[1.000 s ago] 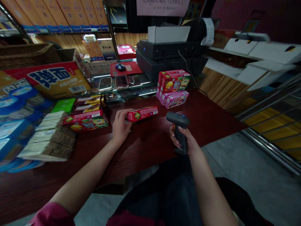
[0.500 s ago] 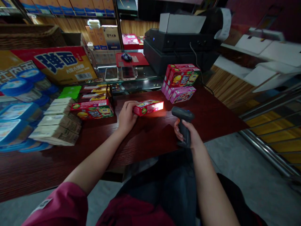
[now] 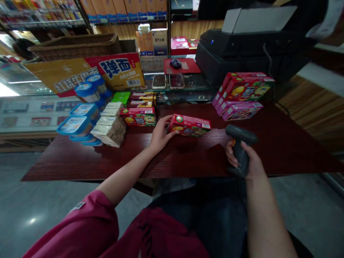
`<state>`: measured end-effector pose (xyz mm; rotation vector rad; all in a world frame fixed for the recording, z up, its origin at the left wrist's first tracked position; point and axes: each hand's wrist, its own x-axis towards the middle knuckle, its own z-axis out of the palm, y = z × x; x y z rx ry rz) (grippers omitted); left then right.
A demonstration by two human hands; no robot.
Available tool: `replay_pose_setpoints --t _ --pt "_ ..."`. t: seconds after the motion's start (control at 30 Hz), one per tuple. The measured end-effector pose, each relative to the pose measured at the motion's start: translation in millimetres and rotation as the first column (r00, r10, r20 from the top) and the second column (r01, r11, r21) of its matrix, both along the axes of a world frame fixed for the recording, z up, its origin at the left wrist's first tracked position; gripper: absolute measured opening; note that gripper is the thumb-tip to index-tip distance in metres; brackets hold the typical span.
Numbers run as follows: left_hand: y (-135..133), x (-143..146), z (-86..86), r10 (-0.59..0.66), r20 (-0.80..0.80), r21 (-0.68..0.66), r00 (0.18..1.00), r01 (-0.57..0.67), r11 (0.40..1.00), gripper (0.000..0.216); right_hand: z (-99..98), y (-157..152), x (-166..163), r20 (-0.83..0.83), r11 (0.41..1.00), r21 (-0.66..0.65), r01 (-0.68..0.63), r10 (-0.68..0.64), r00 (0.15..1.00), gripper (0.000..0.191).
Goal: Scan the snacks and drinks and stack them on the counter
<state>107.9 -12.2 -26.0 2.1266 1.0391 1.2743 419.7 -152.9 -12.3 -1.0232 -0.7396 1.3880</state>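
While red box (image 3: 189, 125) lies at middle of dark table (image 3: 188, 161), our left hand (image 3: 160, 136) grips its left end; our right hand (image 3: 248, 157) clasps scanner (image 3: 242, 152), nose toward box, no beam showing. Box sits apart from goods either side, so we judge handling unfinished; scan done or not, can't tell. Rightward, red boxes (image 3: 248, 88) stacked on pink boxes (image 3: 240, 111); leftward, another red box (image 3: 138, 117) beside pale cartons (image 3: 109, 128).

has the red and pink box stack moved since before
No: the red and pink box stack keeps its place by the black machine; only the view shifted.
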Motion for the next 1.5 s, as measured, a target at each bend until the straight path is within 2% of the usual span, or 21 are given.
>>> replay_pose_setpoints --t 0.07,0.13,0.27,0.4,0.5,0.63,0.7,0.77,0.83,0.9,1.03,1.13,1.33,1.5 --pt "-9.1 -24.4 -3.5 -0.001 0.084 -0.072 0.997 0.007 0.997 0.069 2.5 0.3 -1.3 0.024 1.0 -0.018 0.002 -0.001 1.0 0.034" --pt "-19.0 -51.9 -6.5 0.054 0.134 -0.116 0.99 -0.038 0.993 0.064 5.5 0.7 -3.9 0.053 0.999 -0.038 0.012 -0.01 0.999 0.035" --pt "-33.6 -101.9 -14.0 0.234 0.09 -0.156 0.968 -0.218 0.963 0.056 10.5 1.4 -9.6 0.097 0.996 -0.06 0.066 -0.06 0.993 0.036" --pt "-37.2 -125.6 -21.6 0.372 0.056 -0.145 0.927 -0.361 0.921 0.054 13.9 1.7 -13.7 0.126 0.994 -0.069 0.081 -0.072 0.989 0.037" --pt "-43.2 -124.5 -16.7 0.461 0.007 -0.023 0.887 -0.461 0.887 0.063 15.9 1.8 -16.3 0.136 0.993 -0.061 0.097 -0.088 0.987 0.037" --pt "-61.8 -110.1 -1.5 0.576 -0.026 0.305 0.817 -0.542 0.783 0.068 16.5 2.3 -17.2 0.147 0.989 -0.098 0.114 -0.099 0.984 0.043" --pt "-67.8 -101.5 3.8 0.552 -0.102 0.514 0.827 -0.432 0.742 0.06 16.0 2.6 -16.5 0.15 0.986 -0.116 0.121 -0.103 0.983 0.047" --pt "-66.7 -93.7 8.0 0.481 -0.302 0.641 0.823 -0.199 0.742 0.057 15.7 2.8 -15.8 0.149 0.984 -0.125 0.128 -0.109 0.983 0.049" --pt "-58.0 -88.2 12.4 0.411 -0.515 0.631 0.752 0.008 0.776 0.062 15.9 2.7 -15.9 0.148 0.982 -0.134 0.135 -0.114 0.982 0.05" --pt "-44.2 -86.5 16.6 0.375 -0.628 0.577 0.682 0.084 0.813 0.066 16.6 2.4 -16.7 0.147 0.98 -0.139 0.141 -0.121 0.982 0.05" --pt "-17.2 -96.2 20.0 0.334 -0.686 0.508 0.647 0.097 0.856 0.065 17.1 2.1 -17.8 0.159 0.981 -0.135 0.137 -0.115 0.98 0.048" --pt "-7.6 -110.5 19.0 0.277 -0.685 0.471 0.674 0.119 0.874 0.063 16.0 2.0 -17.1 0.158 0.982 -0.128 0.139 -0.118 0.98 0.044" --pt "-4.2 -129.5 17.3 0.227 -0.63 0.422 0.743 0.082 0.903 0.063 15.6 4.1 -17.5 0.151 0.983 -0.123 0.135 -0.115 0.982 0.04" --pt "-9.0 -127.9 12.7 0.22 -0.571 0.432 0.791 0.062 0.9 0.064 11.8 7.2 -15.6 0.156 0.991 -0.089 0.101 -0.086 0.984 0.037"
